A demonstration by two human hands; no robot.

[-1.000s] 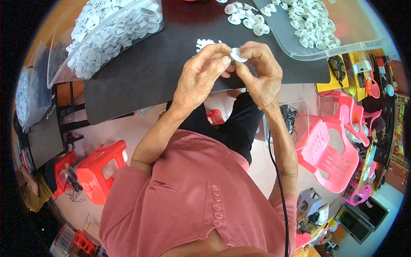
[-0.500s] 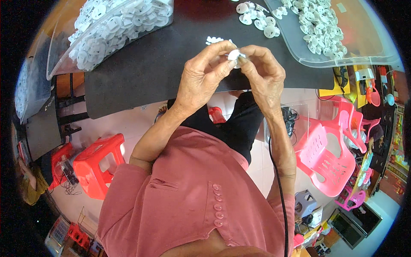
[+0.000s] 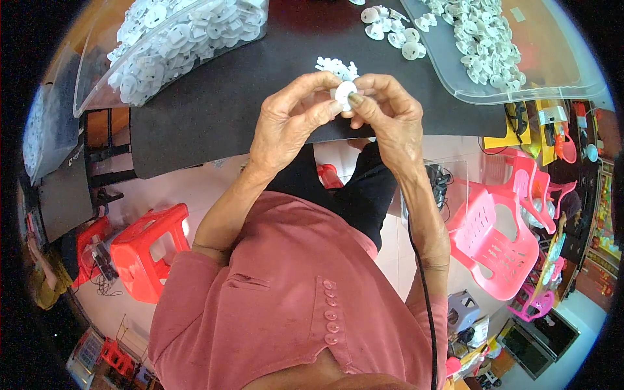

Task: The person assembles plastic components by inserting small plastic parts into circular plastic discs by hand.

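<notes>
Near the front edge of the dark table [image 3: 214, 117], both my hands pinch a small white round plastic piece [image 3: 345, 95] between thumbs and fingers. My left hand [image 3: 292, 117] grips its left side, fingers curled behind it. From the right, my right hand [image 3: 391, 117] holds the same piece with thumb and forefinger. The disc's face shows between the thumbs; its back is hidden by my fingers. Just beyond my fingertips lies a small heap of white plastic parts [image 3: 337, 67], partly covered by my hands.
At the left, a clear bin [image 3: 91, 84] is heaped with white round parts. A clear shallow tray [image 3: 552, 71] of similar pieces stands at the right. Several loose pieces [image 3: 393, 31] lie beside it. A red stool [image 3: 146, 253] and a pink chair [image 3: 497, 247] flank me.
Both hands have shifted slightly left and toward me with the white piece. Its round face now shows more fully, and more of the small heap behind is uncovered.
</notes>
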